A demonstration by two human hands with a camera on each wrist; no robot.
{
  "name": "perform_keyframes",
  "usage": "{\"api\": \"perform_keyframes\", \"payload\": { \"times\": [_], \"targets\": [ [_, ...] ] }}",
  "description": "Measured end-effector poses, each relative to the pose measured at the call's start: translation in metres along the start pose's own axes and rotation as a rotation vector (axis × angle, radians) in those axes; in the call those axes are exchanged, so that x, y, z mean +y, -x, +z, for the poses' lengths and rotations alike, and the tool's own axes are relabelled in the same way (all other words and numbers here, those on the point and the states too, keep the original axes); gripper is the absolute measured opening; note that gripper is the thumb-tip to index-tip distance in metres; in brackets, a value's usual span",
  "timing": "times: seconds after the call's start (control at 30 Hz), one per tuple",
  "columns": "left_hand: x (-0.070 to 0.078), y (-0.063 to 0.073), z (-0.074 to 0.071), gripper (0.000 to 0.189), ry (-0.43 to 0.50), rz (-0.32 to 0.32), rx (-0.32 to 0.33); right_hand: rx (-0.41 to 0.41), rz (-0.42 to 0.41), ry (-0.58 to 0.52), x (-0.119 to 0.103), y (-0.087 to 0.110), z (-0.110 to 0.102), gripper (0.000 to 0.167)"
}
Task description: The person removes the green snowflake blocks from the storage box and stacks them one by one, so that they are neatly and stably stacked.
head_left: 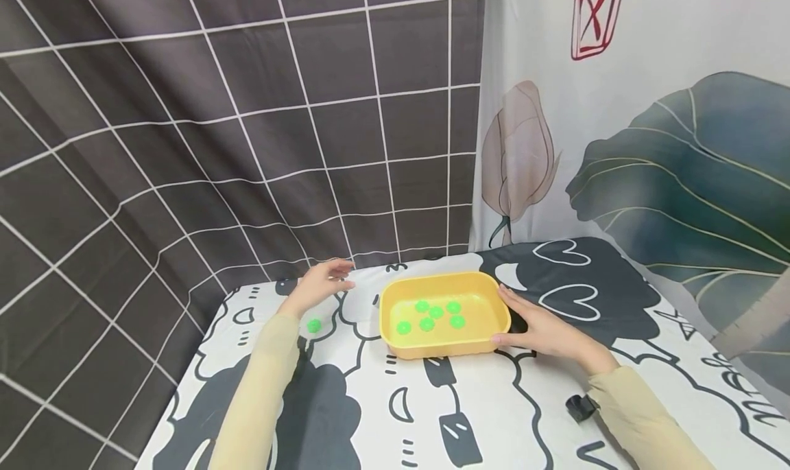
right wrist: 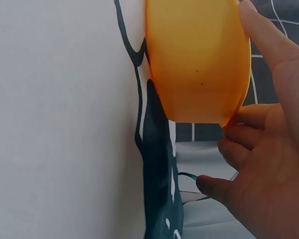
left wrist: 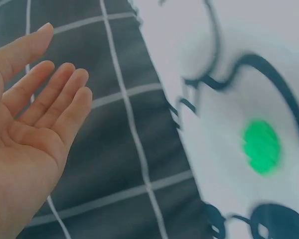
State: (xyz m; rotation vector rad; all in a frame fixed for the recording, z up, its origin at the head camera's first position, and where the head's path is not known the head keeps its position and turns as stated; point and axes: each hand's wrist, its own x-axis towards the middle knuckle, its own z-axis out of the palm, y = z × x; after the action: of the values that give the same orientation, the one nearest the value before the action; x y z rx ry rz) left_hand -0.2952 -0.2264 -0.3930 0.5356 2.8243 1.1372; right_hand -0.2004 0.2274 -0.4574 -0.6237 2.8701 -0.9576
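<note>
The yellow plastic tub [head_left: 444, 348] stands on the patterned cloth, with several small green round pieces [head_left: 436, 312] on its floor. At its right end, my right hand [head_left: 549, 329] holds the tub, thumb toward the near corner and fingers toward the far one. In the right wrist view, fingertips of the right hand [right wrist: 269, 129] touch the tub's outer wall [right wrist: 199, 59]. My left hand [head_left: 319, 286] hovers left of the tub with nothing in it. One loose green piece [head_left: 314, 326] lies on the cloth just below this hand; the left wrist view shows it blurred, apart from the relaxed fingers.
A white cloth with black cartoon drawings [head_left: 494, 415] covers the surface. A dark gridded curtain [head_left: 333, 134] hangs behind and to the left; a pale curtain with plant prints [head_left: 531, 38] hangs at the right. A small black device [head_left: 580, 408] sits at the right wrist.
</note>
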Motion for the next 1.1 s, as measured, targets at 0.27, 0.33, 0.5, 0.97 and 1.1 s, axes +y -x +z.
{"api": "perform_keyframes", "payload": {
  "times": [0.27,0.33,0.5,0.97,1.1],
  "targets": [
    [0.053,-0.034,0.021,0.046,-0.037,0.117,-0.101,0.006,-0.023,0.054,0.004,0.004,-0.004,0.108],
    [0.064,-0.039,0.027,0.045,-0.050,0.153,-0.125,0.010,-0.032,0.063,0.004,0.005,-0.005,0.108],
    [0.087,-0.049,0.045,0.046,-0.086,0.201,-0.206,0.004,-0.045,0.079,0.003,0.005,-0.006,0.107],
    [0.118,-0.076,0.090,0.048,-0.236,0.344,-0.375,0.026,-0.081,0.122,-0.003,0.002,-0.007,0.106],
    [0.124,-0.076,0.101,0.047,-0.264,0.347,-0.408,0.018,-0.063,0.116,-0.006,0.002,-0.005,0.107]
  ]
}}
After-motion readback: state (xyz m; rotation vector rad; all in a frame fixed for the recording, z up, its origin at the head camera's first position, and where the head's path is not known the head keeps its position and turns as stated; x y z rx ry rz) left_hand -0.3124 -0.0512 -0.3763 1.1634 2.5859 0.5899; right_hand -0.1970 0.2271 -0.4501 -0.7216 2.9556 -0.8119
